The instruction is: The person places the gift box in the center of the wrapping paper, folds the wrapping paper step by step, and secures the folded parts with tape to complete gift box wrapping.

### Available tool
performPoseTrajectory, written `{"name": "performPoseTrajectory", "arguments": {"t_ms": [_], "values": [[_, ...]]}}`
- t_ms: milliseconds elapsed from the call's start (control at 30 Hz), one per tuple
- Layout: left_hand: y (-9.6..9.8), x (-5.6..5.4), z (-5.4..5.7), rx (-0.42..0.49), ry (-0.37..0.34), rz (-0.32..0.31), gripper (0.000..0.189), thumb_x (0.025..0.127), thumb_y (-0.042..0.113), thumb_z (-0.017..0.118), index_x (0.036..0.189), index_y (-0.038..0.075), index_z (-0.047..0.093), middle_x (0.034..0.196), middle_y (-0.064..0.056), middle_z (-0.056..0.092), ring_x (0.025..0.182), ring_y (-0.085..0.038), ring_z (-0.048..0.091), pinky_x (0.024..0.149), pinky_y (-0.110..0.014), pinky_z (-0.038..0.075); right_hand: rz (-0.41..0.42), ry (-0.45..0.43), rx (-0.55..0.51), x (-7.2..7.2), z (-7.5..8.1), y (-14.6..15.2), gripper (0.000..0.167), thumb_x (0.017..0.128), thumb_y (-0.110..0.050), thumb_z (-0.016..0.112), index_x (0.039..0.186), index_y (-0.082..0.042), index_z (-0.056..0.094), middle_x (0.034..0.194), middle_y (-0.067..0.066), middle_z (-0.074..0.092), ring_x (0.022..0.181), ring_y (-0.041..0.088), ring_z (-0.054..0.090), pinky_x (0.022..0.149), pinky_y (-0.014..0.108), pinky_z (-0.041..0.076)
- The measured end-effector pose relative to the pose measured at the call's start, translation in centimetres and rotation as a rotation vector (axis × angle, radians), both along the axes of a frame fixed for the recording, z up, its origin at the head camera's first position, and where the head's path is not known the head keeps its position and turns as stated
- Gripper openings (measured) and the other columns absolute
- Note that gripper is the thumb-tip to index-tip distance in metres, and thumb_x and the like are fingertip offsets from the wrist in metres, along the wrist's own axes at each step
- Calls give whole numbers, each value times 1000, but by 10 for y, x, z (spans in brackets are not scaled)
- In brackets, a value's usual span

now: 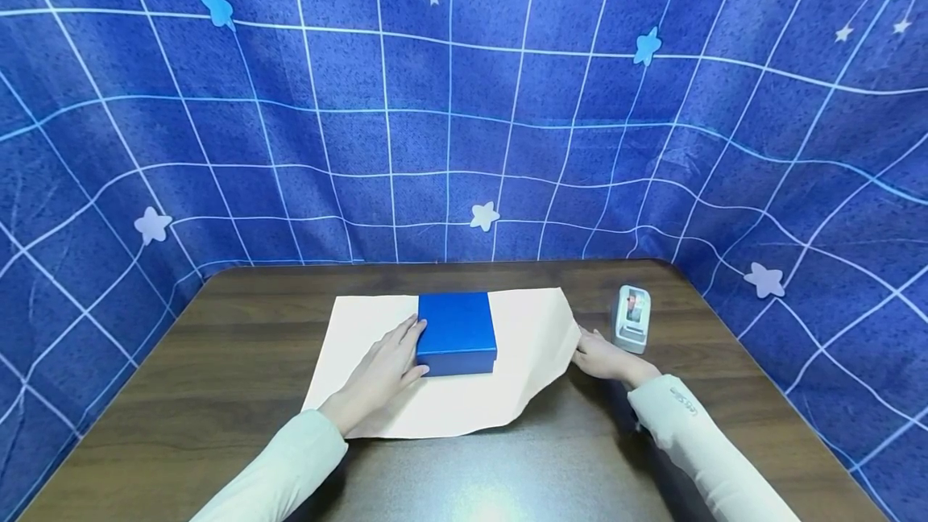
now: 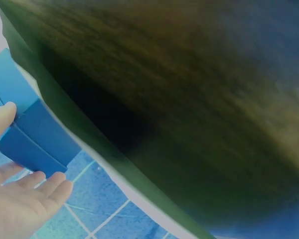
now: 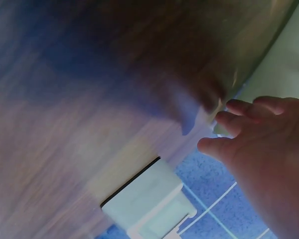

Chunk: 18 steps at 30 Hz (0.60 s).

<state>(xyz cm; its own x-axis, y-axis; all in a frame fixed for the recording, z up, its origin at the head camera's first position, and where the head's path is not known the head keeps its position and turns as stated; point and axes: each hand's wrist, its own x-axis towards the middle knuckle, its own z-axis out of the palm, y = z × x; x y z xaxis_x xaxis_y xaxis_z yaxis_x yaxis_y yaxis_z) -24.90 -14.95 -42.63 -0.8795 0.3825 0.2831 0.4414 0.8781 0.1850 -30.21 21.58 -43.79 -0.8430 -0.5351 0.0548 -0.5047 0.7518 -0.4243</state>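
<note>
A blue box (image 1: 457, 333) lies on a cream sheet of paper (image 1: 522, 393). My left hand (image 1: 387, 369) rests against the box's left side, fingers stretched along it and the thumb by the front corner. In the left wrist view, that hand (image 2: 25, 194) has its thumb and fingertips around the box's (image 2: 40, 132) edges, without a curled grip. At the paper's right edge, my right hand (image 1: 605, 357) pinches the sheet, which stands raised and bent there. The right wrist view shows the fingers of this hand (image 3: 261, 149) at the paper; its thumb is mostly out of view.
A small pale tape dispenser or similar plastic device (image 1: 631, 318) stands on the brown wooden table (image 1: 217, 393), just beyond my right hand. Behind and beside the table hangs a blue cloth (image 1: 406, 143) with white grid lines and stars.
</note>
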Motion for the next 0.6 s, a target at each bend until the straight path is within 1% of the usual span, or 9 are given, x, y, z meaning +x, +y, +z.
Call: {"name": "performPoseTrajectory", "arguments": {"t_ms": [133, 267, 333, 433, 500, 567, 600], "values": [[0, 0, 0, -5, 6, -2, 66, 87, 34, 61, 139, 3, 34, 143, -18, 35, 130, -31, 39, 94, -49, 42, 9, -72, -56, -3, 1, -5, 56, 99, -28, 34, 143, 3, 19, 147, 27, 20, 134, 45, 20, 101, 69, 10], [-1, -1, 0, -6, 0, 3, 66, 87, 34, 60, 140, 3, 34, 144, -18, 34, 129, -31, 39, 94, -49, 42, 36, -143, -101, -4, 5, -10, 62, 100, -32, 29, 144, 4, 3, 150, 25, 10, 136, 42, 17, 102, 68, 6], [-1, -1, -1, -3, -4, 5, 66, 88, 34, 60, 140, 4, 33, 144, -18, 34, 129, -32, 39, 94, -49, 42, 34, -177, -118, -4, 7, -14, 64, 100, -33, 29, 144, 4, -1, 151, 24, 7, 137, 41, 15, 104, 66, 5], [-1, -1, -1, -2, -8, 5, 66, 87, 33, 60, 140, 4, 33, 144, -18, 34, 129, -32, 39, 95, -49, 41, 32, -233, -151, -6, 8, -18, 67, 100, -36, 29, 145, 2, -2, 151, 25, 5, 137, 41, 10, 104, 65, 3], [-1, -1, -1, -4, -6, 3, 66, 88, 33, 60, 140, 4, 33, 144, -18, 34, 129, -32, 39, 95, -49, 41, 31, -261, -182, -8, 6, -20, 71, 98, -42, 30, 146, -1, -2, 151, 23, 4, 138, 40, 7, 105, 63, -1], [-1, -1, -2, -5, -7, 1, 66, 88, 34, 60, 140, 4, 33, 144, -18, 34, 130, -32, 38, 95, -49, 41, 66, -240, -212, -13, -2, -18, 73, 96, -48, 31, 146, -3, 5, 151, 23, 10, 137, 42, 8, 103, 66, -3], [-1, -1, -2, -3, -7, 1, 66, 88, 34, 60, 140, 4, 33, 144, -18, 34, 130, -32, 38, 95, -49, 41, 84, -214, -210, -17, -8, -15, 72, 95, -51, 31, 146, -4, 11, 151, 22, 13, 137, 41, 9, 103, 66, -3]]}}
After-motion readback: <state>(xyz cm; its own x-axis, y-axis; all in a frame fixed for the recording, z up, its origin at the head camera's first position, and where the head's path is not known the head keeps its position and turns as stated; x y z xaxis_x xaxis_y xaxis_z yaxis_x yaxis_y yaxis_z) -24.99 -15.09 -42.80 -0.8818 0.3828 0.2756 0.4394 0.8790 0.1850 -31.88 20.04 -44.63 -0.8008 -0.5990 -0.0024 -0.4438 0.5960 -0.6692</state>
